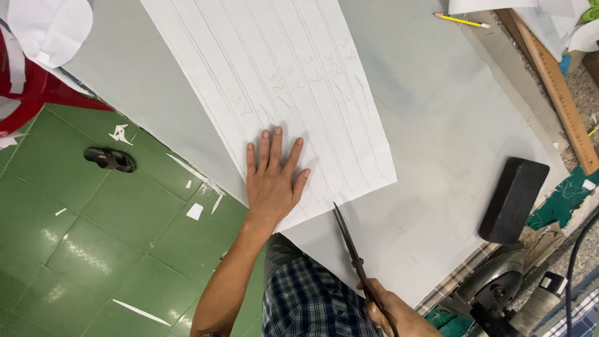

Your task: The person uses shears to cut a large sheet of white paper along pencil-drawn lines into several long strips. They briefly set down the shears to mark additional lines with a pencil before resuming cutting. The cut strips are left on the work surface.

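Note:
My left hand (pixel 272 176) lies flat, fingers spread, on the near corner of a white paper sheet (pixel 287 81) marked with long pencil lines and curves. My right hand (pixel 393 312) grips the handles of long dark scissors (pixel 350 246). The blades are nearly closed and point up toward the sheet's near edge, just short of it. The sheet rests on a larger pale grey board or paper (pixel 437 125) covering the table.
A black rectangular block (pixel 513 198) sits at the right. A wooden ruler (pixel 558 87) and a yellow pencil (pixel 462 20) lie further back. A dark iron (pixel 499 287) stands at the bottom right. The green tiled floor (pixel 75 237) holds paper scraps and a sandal (pixel 110 160).

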